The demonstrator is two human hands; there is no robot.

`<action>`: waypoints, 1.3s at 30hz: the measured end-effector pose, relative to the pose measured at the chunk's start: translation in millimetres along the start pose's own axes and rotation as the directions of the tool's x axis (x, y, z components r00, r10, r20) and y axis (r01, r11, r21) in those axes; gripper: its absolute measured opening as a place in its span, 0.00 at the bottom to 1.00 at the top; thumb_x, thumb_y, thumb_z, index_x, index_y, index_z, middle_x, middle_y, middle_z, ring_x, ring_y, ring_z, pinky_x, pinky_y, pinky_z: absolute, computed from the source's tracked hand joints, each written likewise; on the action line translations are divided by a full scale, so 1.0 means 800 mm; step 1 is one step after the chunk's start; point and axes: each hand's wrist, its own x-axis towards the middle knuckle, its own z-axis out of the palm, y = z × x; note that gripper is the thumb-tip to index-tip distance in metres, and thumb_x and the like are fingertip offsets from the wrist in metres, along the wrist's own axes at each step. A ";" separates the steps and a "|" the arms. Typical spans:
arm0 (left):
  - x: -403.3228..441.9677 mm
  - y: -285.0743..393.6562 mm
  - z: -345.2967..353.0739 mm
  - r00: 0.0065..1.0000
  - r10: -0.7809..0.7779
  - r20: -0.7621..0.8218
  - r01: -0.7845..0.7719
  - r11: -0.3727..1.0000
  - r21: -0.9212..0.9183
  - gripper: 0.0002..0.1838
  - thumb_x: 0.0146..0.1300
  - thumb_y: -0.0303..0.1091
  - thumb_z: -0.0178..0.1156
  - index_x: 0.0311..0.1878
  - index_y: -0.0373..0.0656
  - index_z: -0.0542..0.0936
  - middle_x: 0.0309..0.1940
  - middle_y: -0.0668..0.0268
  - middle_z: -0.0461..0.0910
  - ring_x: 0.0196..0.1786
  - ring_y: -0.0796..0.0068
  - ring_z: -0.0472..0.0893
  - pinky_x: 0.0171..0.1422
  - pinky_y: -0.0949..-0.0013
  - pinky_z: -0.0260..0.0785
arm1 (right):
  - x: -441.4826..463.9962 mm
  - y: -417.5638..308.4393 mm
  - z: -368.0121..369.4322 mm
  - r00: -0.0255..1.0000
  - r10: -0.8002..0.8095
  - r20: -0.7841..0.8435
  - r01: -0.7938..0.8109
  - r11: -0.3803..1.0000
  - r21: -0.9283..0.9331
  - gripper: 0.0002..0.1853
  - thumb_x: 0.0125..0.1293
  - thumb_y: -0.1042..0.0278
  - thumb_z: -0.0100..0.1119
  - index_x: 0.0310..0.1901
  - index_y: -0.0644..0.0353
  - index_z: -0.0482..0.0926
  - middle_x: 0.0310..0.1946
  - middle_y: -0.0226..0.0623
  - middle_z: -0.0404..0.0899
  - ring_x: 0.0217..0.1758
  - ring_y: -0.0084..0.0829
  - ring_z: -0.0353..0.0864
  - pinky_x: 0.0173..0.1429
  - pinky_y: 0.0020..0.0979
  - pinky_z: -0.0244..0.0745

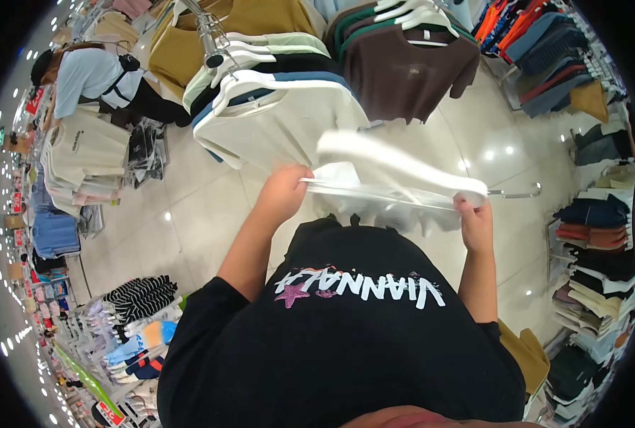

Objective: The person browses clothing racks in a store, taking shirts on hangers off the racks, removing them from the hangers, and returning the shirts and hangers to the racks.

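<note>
In front of my chest, my left hand (287, 191) pinches one end of a thin, see-through whitish plastic bag (396, 208), pulled taut. My right hand (474, 217) is closed at the other end of the bag, and a white hanger (410, 162) with a metal hook reaches that hand. Motion blurs the hanger's left part. I cannot tell whether anything lies inside the crumpled bag. Just beyond my left hand hangs a cream shirt (289, 118) on a white hanger, at the front of a rack.
A brown shirt (410, 75) hangs at the far side, beside mustard ones. At left, a person (92, 78) bends over a display of pale shirts (85, 150). Folded clothes (592, 221) fill shelves at right. Striped garments (142, 296) hang at lower left. Glossy tile floor (210, 221) lies between.
</note>
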 end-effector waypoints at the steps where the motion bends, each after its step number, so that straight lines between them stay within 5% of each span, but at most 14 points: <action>1: 0.006 -0.014 0.004 1.000 -0.001 -0.006 0.001 1.000 -0.005 0.12 0.60 0.23 0.53 0.44 0.36 0.82 0.42 0.47 0.83 0.49 0.43 0.80 0.59 0.50 0.73 | 0.011 0.012 0.005 0.998 -0.057 -0.017 0.059 0.984 0.168 0.22 0.70 0.52 0.73 0.51 0.62 0.79 0.40 0.30 0.79 0.45 0.25 0.77 0.56 0.30 0.73; 2: 0.012 -0.026 0.011 1.000 0.026 0.013 -0.026 0.999 -0.024 0.11 0.60 0.25 0.54 0.43 0.36 0.83 0.41 0.47 0.83 0.48 0.42 0.81 0.58 0.48 0.73 | 0.025 0.020 0.009 0.993 -0.110 -0.044 0.118 0.937 0.330 0.22 0.69 0.49 0.73 0.49 0.60 0.78 0.37 0.29 0.77 0.45 0.25 0.75 0.58 0.31 0.72; 10: 0.060 -0.064 0.010 0.935 0.113 0.335 -0.096 0.993 -0.068 0.12 0.62 0.29 0.53 0.44 0.35 0.82 0.41 0.43 0.83 0.48 0.39 0.82 0.56 0.46 0.74 | 0.163 -0.068 0.111 0.961 -0.210 -0.177 0.272 0.825 0.496 0.15 0.80 0.52 0.59 0.52 0.55 0.74 0.37 0.26 0.70 0.41 0.26 0.70 0.56 0.35 0.69; 14: 0.089 -0.097 -0.043 0.937 0.060 0.345 -0.004 0.987 -0.162 0.12 0.63 0.29 0.51 0.43 0.34 0.81 0.42 0.42 0.83 0.49 0.39 0.81 0.56 0.47 0.73 | 0.238 -0.094 0.137 0.949 -0.277 -0.151 0.312 0.893 0.325 0.12 0.80 0.58 0.60 0.52 0.57 0.74 0.36 0.24 0.71 0.40 0.20 0.69 0.50 0.27 0.68; 16: 0.099 -0.116 -0.062 0.940 0.077 0.333 -0.012 0.981 -0.194 0.12 0.63 0.29 0.51 0.44 0.34 0.81 0.42 0.43 0.83 0.49 0.40 0.82 0.56 0.47 0.73 | 0.263 -0.101 0.161 0.944 -0.261 -0.201 0.223 0.955 -0.196 0.12 0.77 0.62 0.66 0.51 0.59 0.77 0.35 0.24 0.73 0.39 0.18 0.69 0.45 0.25 0.67; 17: 0.100 -0.128 -0.067 0.944 0.088 0.318 0.001 0.963 -0.270 0.13 0.64 0.29 0.50 0.45 0.34 0.81 0.41 0.45 0.83 0.47 0.44 0.82 0.56 0.49 0.73 | 0.272 -0.105 0.175 0.945 -0.265 -0.194 0.225 0.953 -0.202 0.12 0.77 0.62 0.66 0.51 0.59 0.77 0.35 0.24 0.73 0.39 0.18 0.69 0.45 0.25 0.67; 19: 0.104 -0.140 -0.087 0.950 0.099 0.297 0.011 0.937 -0.349 0.13 0.64 0.28 0.49 0.46 0.34 0.80 0.40 0.46 0.83 0.46 0.47 0.83 0.55 0.51 0.74 | 0.290 -0.114 0.205 0.970 -0.237 -0.044 0.182 0.840 -0.511 0.12 0.71 0.65 0.71 0.48 0.63 0.82 0.33 0.23 0.75 0.36 0.17 0.68 0.41 0.25 0.66; 22: 0.106 -0.153 -0.118 0.920 0.027 0.390 0.154 0.892 -0.425 0.15 0.65 0.28 0.48 0.48 0.34 0.80 0.38 0.51 0.83 0.43 0.55 0.82 0.55 0.56 0.74 | 0.309 -0.126 0.256 0.990 -0.125 0.061 0.137 0.799 -0.586 0.10 0.69 0.66 0.73 0.46 0.63 0.86 0.30 0.22 0.75 0.33 0.17 0.69 0.38 0.26 0.66; 30: 0.083 -0.176 -0.158 0.975 -0.033 0.218 0.145 0.841 -0.521 0.16 0.64 0.28 0.48 0.50 0.33 0.79 0.41 0.52 0.82 0.47 0.60 0.80 0.58 0.61 0.72 | 0.402 -0.112 0.376 0.935 -0.011 0.356 0.216 0.812 -0.542 0.15 0.70 0.69 0.69 0.55 0.67 0.82 0.41 0.37 0.85 0.44 0.30 0.80 0.54 0.33 0.76; 35: 0.064 -0.175 -0.194 0.976 -0.044 0.212 0.156 0.823 -0.546 0.17 0.65 0.28 0.47 0.52 0.33 0.79 0.43 0.53 0.83 0.48 0.60 0.80 0.58 0.62 0.72 | 0.448 -0.105 0.470 0.794 0.053 0.605 0.431 0.653 -0.623 0.14 0.71 0.72 0.64 0.55 0.66 0.80 0.44 0.47 0.83 0.49 0.43 0.82 0.57 0.38 0.76; 37: 0.060 -0.176 -0.199 0.965 -0.056 0.256 0.195 0.806 -0.558 0.17 0.66 0.28 0.47 0.52 0.32 0.80 0.43 0.54 0.83 0.49 0.61 0.80 0.59 0.62 0.72 | 0.453 -0.090 0.485 0.746 -0.071 0.662 0.577 0.566 -0.589 0.14 0.69 0.72 0.64 0.55 0.65 0.80 0.45 0.50 0.83 0.50 0.50 0.82 0.57 0.40 0.76; 39: 0.056 -0.176 -0.196 0.987 -0.083 0.140 0.147 0.817 -0.558 0.17 0.68 0.29 0.48 0.54 0.33 0.80 0.43 0.55 0.83 0.49 0.63 0.80 0.60 0.63 0.72 | 0.451 -0.086 0.484 0.761 -0.085 0.643 0.577 0.544 -0.610 0.14 0.68 0.72 0.64 0.54 0.65 0.81 0.45 0.50 0.84 0.50 0.52 0.82 0.57 0.41 0.76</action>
